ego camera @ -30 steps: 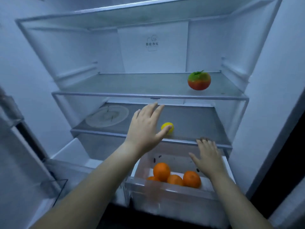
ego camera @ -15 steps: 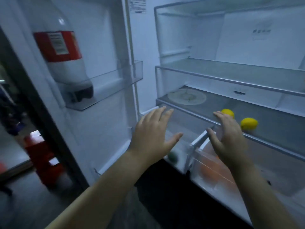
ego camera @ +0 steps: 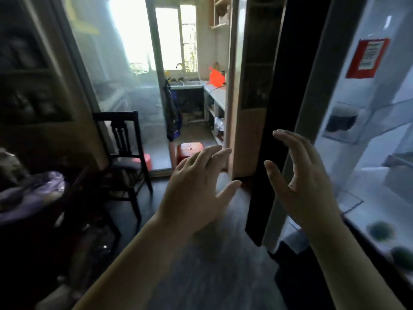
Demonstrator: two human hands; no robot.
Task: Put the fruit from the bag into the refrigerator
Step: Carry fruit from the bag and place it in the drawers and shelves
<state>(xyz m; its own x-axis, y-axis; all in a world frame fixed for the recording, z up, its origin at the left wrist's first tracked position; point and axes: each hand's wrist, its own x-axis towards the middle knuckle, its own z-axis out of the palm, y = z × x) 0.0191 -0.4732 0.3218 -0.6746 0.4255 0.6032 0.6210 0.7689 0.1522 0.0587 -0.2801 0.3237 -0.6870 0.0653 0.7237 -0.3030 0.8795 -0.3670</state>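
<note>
Both hands hang empty in mid-air with fingers spread. My left hand (ego camera: 196, 186) is at centre, over the dark floor. My right hand (ego camera: 299, 175) is just right of it, in front of the open refrigerator door (ego camera: 348, 121), whose inner side fills the right edge. A bottle with a red label (ego camera: 366, 59) stands in a clear door shelf (ego camera: 366, 128). Two blurred green round things (ego camera: 380, 230) lie in a low white compartment at the bottom right. A purple plastic bag (ego camera: 33, 191) sits at the far left on a dark surface.
A dark wooden chair (ego camera: 125, 153) stands left of centre. Behind it a glass door leads to a bright kitchen with a counter (ego camera: 214, 92). A red stool (ego camera: 190, 151) is at the doorway. A wooden cabinet edge (ego camera: 250, 97) stands beside the refrigerator door.
The view has swung left, away from the refrigerator shelves and drawer with oranges and lemons, to the room. Both hands have pulled back from the refrigerator and stay empty.
</note>
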